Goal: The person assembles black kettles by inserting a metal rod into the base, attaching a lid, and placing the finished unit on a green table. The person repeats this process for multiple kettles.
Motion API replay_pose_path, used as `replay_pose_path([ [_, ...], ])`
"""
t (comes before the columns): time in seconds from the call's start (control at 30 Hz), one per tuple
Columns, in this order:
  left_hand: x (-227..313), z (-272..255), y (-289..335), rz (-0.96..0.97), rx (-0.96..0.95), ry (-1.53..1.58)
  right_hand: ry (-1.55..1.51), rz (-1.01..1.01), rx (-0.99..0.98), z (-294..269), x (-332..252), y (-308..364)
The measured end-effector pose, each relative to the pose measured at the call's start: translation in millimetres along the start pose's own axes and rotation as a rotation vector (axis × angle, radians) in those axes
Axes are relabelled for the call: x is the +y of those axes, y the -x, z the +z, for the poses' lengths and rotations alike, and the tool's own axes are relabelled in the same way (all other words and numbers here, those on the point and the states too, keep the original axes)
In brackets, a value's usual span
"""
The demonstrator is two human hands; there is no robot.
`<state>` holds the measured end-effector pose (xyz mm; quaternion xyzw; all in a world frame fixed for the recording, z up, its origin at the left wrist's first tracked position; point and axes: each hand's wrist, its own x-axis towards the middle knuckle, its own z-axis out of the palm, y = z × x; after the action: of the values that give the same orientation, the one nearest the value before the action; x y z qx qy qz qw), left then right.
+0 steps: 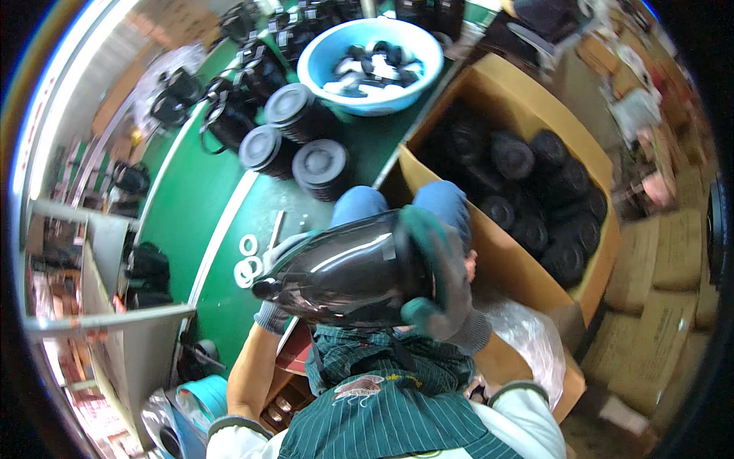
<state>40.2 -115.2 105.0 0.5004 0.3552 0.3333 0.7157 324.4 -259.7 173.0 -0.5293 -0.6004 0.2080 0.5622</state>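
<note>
A glossy black jug (pixel 336 268) lies on its side in front of my lap, its narrow end with a small rounded tip pointing left. My left hand (pixel 287 252), in a grey glove, supports it from behind and below; most of its fingers are hidden by the jug. At the wide right end, my right hand (pixel 451 279) in a grey and green glove is wrapped around the rim. Motion smears this hand, and what lies under its palm is hidden. White rings (pixel 248 271) and a thin rod (pixel 276 229) lie on the green table beside the jug.
Stacked dark grey round lids (pixel 321 164) stand on the green table (pixel 180 222). Farther back are a blue basin (pixel 371 103) of small black and white parts and several black jugs (pixel 229 118). An open carton (pixel 527 84) of black round parts sits right, near clear plastic (pixel 527 336).
</note>
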Motion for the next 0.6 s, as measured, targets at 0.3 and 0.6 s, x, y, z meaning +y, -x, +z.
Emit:
replay_pose_path([
  [0.3,135.7,93.2,57.7,0.169,-0.101,-0.385,-1.211,0.545,0.385,55.8,74.3,9.7],
  [0.6,142.1,82.2,61.5,0.345,-0.101,-0.604,-1.204,0.617,0.260,84.9,75.3,-7.5],
])
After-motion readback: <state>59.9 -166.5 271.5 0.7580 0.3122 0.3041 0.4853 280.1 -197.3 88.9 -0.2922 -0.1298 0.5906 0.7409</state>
